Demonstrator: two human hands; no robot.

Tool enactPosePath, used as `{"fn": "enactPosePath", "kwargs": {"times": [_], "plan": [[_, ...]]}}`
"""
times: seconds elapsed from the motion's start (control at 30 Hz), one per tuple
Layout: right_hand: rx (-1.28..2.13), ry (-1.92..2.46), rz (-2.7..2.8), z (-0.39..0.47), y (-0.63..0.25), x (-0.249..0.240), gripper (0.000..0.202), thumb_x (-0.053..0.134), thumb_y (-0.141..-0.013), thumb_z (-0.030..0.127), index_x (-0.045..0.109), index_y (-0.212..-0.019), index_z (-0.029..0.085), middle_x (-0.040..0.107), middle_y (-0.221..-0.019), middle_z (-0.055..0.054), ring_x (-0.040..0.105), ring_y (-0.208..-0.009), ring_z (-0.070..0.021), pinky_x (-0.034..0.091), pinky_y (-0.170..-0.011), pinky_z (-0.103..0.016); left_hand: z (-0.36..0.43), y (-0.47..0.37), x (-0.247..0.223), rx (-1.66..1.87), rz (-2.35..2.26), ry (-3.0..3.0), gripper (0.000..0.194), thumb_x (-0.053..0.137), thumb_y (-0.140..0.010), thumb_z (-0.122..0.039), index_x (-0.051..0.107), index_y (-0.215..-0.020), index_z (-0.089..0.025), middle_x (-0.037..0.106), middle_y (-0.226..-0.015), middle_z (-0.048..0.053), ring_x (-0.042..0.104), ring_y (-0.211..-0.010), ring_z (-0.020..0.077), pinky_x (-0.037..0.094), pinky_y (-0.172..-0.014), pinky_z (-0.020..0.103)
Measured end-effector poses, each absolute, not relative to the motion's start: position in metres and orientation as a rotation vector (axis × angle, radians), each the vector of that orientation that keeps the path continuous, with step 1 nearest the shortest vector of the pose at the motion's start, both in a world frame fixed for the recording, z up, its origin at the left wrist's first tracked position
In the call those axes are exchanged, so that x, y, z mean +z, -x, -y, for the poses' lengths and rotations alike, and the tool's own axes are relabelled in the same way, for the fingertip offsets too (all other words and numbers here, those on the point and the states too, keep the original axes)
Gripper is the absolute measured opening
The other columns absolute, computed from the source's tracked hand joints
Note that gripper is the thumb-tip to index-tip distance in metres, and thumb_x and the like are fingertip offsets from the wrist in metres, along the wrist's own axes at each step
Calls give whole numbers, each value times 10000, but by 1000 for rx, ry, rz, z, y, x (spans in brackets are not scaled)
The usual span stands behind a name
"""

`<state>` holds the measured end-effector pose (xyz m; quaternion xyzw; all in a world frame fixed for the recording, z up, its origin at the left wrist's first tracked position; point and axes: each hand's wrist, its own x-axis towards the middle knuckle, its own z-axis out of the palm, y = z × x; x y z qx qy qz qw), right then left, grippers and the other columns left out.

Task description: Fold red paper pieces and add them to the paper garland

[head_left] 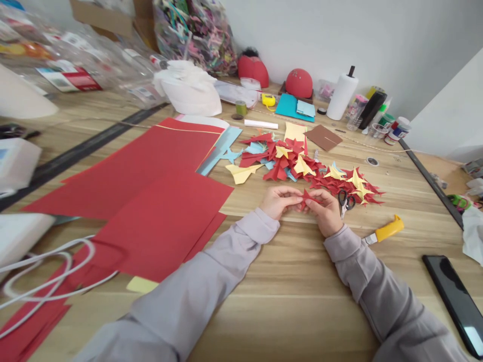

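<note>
Between my two hands is a small red paper star (306, 198), pinched from both sides above the wooden table (302, 291). My left hand (279, 201) grips its left part with thumb and fingertips. On its right part, the fingers of my right hand (325, 208) are closed, thumb in front. Just beyond lies a heap of folded paper stars (277, 166), mostly red, with some yellow and blue ones. A pair of black-handled scissors (346, 201) rests beside my right hand. Large red paper sheets (166, 226) are spread to the left.
A yellow cutter (388, 229) and a black phone (453, 301) lie to the right. White cables (68, 256) loop over the left side. Along the back stand a white roll (341, 96), bottles, red domes (299, 83) and a bag of scraps (196, 37).
</note>
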<state>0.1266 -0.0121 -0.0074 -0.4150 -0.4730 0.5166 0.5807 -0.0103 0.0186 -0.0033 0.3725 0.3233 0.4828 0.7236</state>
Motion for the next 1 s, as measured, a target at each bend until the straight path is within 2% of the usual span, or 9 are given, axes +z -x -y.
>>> {"fn": "enactPosePath", "kwargs": {"times": [0.3,0.57,0.67,0.77,0.87,1.0], "plan": [[1151,966,1163,12,-129,-8,155,705,-653,248,598,-754,198,630,-605,27,568,-508,-116,484,-516,-267,-17,9,-2,1133,-745,-1005,251,791,-469,-252,676,-661,-138,641,-518,8,580,-448,130,515,-496,281],[1102,934,1172,14,-127,-9,55,697,-640,204,650,-668,197,626,-585,17,564,-505,-120,487,-499,-267,-17,12,2,1083,-642,-872,179,777,-430,-178,662,-553,-119,622,-482,18,563,-421,132,477,-457,271],[996,936,1203,13,-127,-8,37,688,-646,190,660,-669,196,613,-583,21,565,-510,-113,484,-511,-259,-16,12,2,1082,-654,-842,245,758,-490,-241,689,-689,-115,653,-551,34,594,-487,139,493,-504,271],[937,904,1251,13,-128,-5,39,668,-665,164,669,-681,200,616,-611,16,568,-518,-108,480,-523,-258,-16,11,1,1128,-686,-922,253,749,-538,-295,683,-700,-112,658,-583,36,599,-533,136,500,-547,274],[912,867,1299,13,-128,-4,63,654,-678,152,672,-707,205,631,-655,7,578,-551,-111,484,-538,-257,-18,10,-2,1190,-751,-1060,264,791,-475,-250,673,-669,-116,667,-614,28,601,-573,129,504,-612,276],[809,950,1333,12,-129,-4,94,665,-663,148,667,-737,207,654,-701,2,605,-651,-126,503,-617,-256,-19,11,-4,1195,-799,-1132,342,808,-434,-225,680,-732,-114,689,-695,45,627,-665,157,511,-694,305]]}}
